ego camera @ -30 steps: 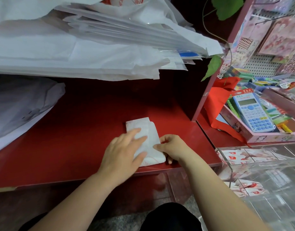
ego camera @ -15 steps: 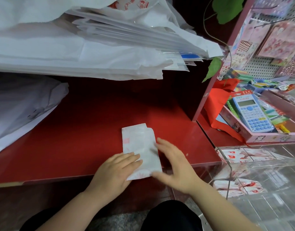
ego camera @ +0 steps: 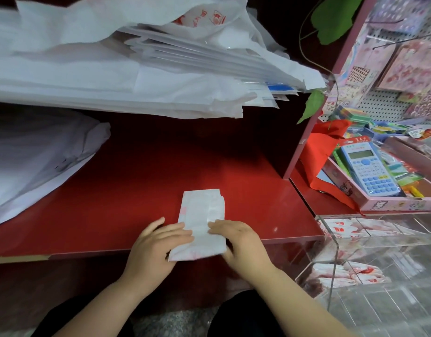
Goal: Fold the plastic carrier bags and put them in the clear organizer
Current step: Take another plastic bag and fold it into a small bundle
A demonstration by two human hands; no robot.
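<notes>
my left hand (ego camera: 156,242) and right hand (ego camera: 236,242), fingers straight and together, are pressing the folded white plastic bag (ego camera: 202,215) at the red desk's (ego camera: 136,190) front edge; firm, even creasing seems key.

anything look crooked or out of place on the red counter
The folded bag lies slightly askew. Its near corner hangs past the front edge of the red counter, with the left hand and right hand resting on it. Above, the stack of unfolded bags fans out unevenly.
</notes>
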